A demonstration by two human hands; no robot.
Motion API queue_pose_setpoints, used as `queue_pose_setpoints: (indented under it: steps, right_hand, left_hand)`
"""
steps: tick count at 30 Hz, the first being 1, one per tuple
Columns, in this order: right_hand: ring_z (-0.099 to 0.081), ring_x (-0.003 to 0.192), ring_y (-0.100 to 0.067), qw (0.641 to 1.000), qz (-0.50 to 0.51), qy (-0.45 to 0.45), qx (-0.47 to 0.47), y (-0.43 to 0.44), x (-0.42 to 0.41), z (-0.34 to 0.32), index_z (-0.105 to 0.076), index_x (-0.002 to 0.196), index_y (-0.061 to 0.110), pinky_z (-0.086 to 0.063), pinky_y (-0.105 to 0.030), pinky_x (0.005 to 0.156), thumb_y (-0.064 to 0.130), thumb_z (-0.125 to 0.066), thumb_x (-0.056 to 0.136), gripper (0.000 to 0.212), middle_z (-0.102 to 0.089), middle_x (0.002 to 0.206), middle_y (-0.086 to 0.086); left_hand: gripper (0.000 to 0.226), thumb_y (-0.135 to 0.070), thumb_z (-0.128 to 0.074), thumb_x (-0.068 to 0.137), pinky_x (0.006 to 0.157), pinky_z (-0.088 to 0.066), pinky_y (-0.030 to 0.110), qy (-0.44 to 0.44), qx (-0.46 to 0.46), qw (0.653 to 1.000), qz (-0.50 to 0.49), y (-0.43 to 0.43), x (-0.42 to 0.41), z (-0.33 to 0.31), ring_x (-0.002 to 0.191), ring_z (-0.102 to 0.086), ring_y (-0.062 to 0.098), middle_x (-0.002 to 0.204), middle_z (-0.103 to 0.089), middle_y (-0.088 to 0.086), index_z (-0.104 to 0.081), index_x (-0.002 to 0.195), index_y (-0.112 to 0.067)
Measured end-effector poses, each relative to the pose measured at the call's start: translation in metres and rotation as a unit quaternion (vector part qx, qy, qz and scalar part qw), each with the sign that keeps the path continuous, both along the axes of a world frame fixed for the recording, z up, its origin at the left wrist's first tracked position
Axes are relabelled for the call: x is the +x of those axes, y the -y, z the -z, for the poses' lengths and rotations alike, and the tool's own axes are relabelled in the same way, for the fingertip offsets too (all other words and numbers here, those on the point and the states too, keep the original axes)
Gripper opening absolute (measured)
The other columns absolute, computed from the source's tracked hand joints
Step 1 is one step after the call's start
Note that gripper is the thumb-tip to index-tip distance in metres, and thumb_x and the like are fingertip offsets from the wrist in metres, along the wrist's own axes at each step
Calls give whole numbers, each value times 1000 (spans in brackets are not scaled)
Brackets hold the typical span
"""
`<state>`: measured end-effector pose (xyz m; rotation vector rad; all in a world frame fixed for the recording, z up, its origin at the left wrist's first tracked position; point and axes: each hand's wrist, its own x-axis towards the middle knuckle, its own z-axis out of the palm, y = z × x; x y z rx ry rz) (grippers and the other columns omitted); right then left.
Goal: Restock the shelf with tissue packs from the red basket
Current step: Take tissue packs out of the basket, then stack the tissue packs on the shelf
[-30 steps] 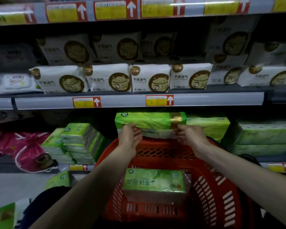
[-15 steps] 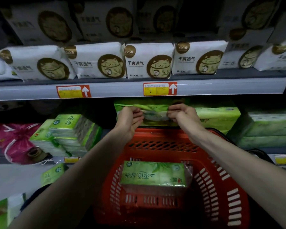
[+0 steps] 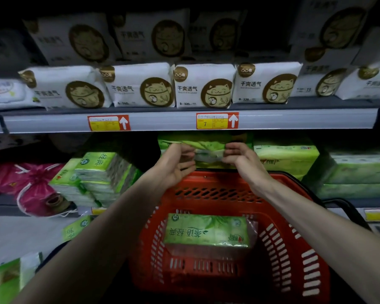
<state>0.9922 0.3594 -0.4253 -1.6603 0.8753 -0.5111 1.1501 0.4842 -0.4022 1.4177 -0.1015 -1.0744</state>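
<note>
Two-handed placement, nearly home.
I had my left hand [image 3: 176,164] and right hand [image 3: 241,160] pinching the near edge of the green tissue pack [image 3: 208,151], which sat in the lower shelf [image 3: 347,202] bay past the far rim of the red basket [image 3: 217,179], just left of a neighbouring green pack [image 3: 287,154]. A second pack [image 3: 206,231] lay in the basket. I judged it best to push evenly with both hands, keep it level under the price rail [image 3: 162,123], and square it to its neighbour before letting go.

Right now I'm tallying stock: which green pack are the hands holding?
The shelf-level pack, pinched by left hand and right hand; the other pack lies in the basket.
</note>
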Motion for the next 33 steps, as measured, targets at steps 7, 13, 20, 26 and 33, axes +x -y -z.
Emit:
queue_pose_setpoints:
  steps: [7, 13, 20, 26, 33]
  right_hand:
    - [-67, 111, -19, 1000, -14, 15, -4, -31, -7, -10, -57, 136, 23, -50, -41, 105, 24, -69, 99, 39, -70, 122, -3]
    - [-64, 117, -18, 994, -100, -49, -23, -53, -16, -4, -54, 134, 33, -47, -40, 101, 44, -68, 97, 41, -67, 124, 3]
    - [-64, 112, -9, 976, -191, -81, -72, -81, -22, -3, -61, 124, 40, -49, -39, 103, 46, -64, 101, 24, -66, 120, 9]
    - [-65, 102, -11, 962, -242, -50, -114, -128, 0, -11, -68, 113, 40, -51, -45, 97, 38, -68, 101, 12, -71, 105, 13]
    - [-70, 86, -9, 949, -298, -3, -104, -238, 100, 2, -68, 118, 30, -54, -39, 87, 39, -72, 87, 32, -74, 100, 11]
  left_hand:
    - [33, -13, -57, 97, 91, -59, 40, 18, 7, 999, 27, -37, -15, -11, 115, -65, 36, 126, -68, 13, -63, 130, -14]
    - [27, -22, -59, 99, 88, -58, 36, 89, 42, 992, 80, -68, -13, 0, 104, -72, 29, 116, -74, 9, -69, 124, -16]
    - [27, -21, -57, 101, 79, -58, 32, 144, 79, 978, 132, -107, -8, 27, 95, -76, 26, 107, -79, 7, -67, 125, -15]
    - [27, -20, -54, 101, 72, -57, 33, 86, 37, 992, 84, -179, 34, 25, 83, -74, 26, 108, -76, 16, -64, 123, -11]
    - [35, -24, -58, 97, 86, -57, 35, 103, 74, 989, -80, -300, 108, 34, 96, -72, 26, 122, -74, 15, -67, 128, -10]
